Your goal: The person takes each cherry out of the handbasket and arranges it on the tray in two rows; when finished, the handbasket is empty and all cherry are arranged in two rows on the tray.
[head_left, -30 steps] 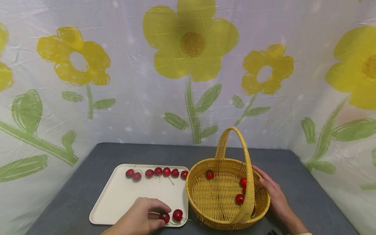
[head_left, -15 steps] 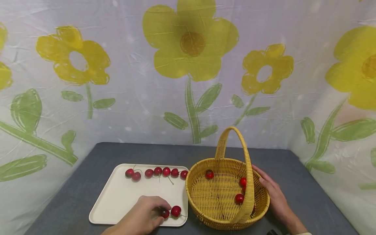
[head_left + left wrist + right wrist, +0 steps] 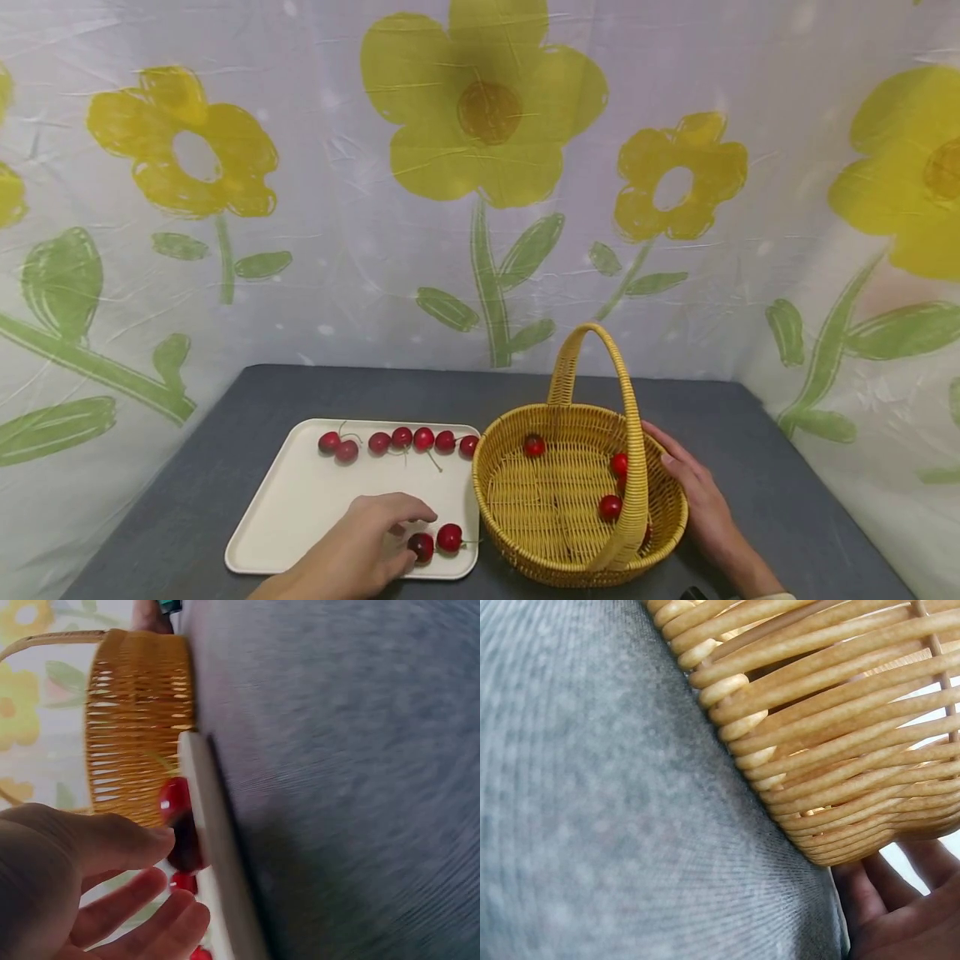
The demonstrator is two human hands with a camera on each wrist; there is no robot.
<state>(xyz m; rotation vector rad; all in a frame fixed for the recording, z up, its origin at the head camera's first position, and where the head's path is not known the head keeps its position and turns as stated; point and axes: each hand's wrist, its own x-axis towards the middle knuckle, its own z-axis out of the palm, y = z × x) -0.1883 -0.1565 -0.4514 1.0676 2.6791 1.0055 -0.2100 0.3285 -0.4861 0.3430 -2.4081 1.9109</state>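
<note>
Over the near right corner of the white tray, my left hand is held with thumb and fingers spread apart. Just beside its thumb lies a dark red cherry; in the left wrist view the thumb tip overlaps that cherry, and whether they touch I cannot tell. A second cherry with a stem sits to its right. My right hand rests against the outer right side of the yellow wicker basket, fingers fairly straight along its wall.
Several cherries lie in a row along the tray's far side. Inside the basket are a cherry at the back left and others at the right, partly behind the tall handle. Dark grey cloth covers the table; a flowered curtain hangs behind.
The left fingers have spread away from the dark cherry, which shows more fully now. Both near cherries shifted slightly left on the tray early on. The right hand and basket stay put.
</note>
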